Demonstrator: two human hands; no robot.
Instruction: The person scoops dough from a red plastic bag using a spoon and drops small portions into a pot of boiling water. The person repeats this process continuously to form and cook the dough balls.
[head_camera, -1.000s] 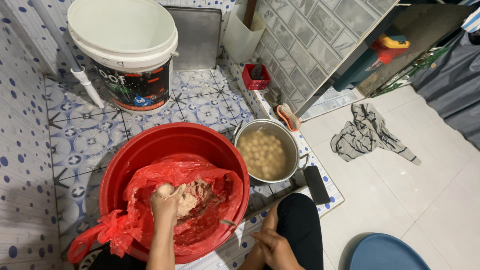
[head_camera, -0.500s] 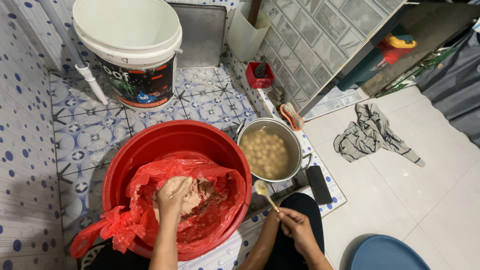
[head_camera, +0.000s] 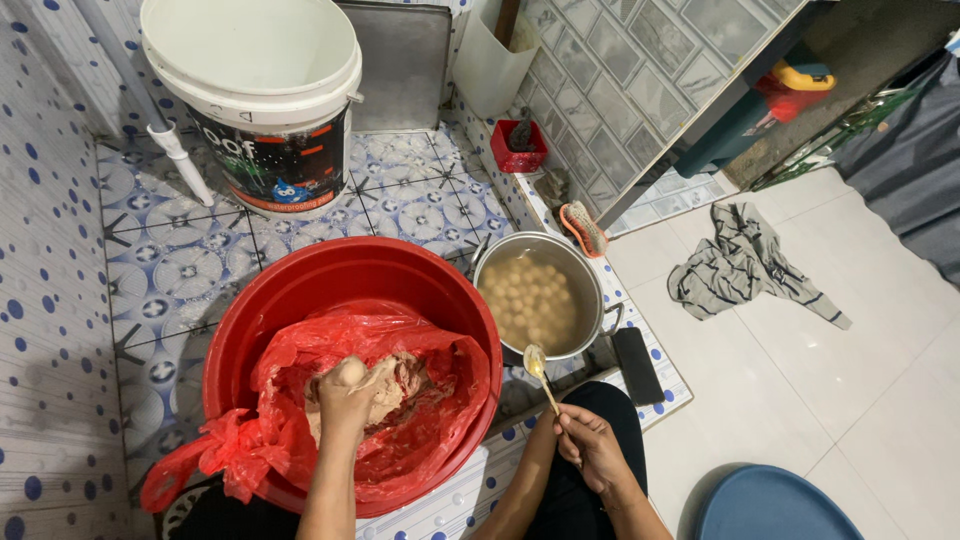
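Inside red basin (head_camera: 300, 300): bagged paste (head_camera: 400, 385).

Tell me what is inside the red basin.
The red basin holds a red plastic bag of pale paste, which the left hand squeezes. The bag hides the basin's bottom and the paste's depth.
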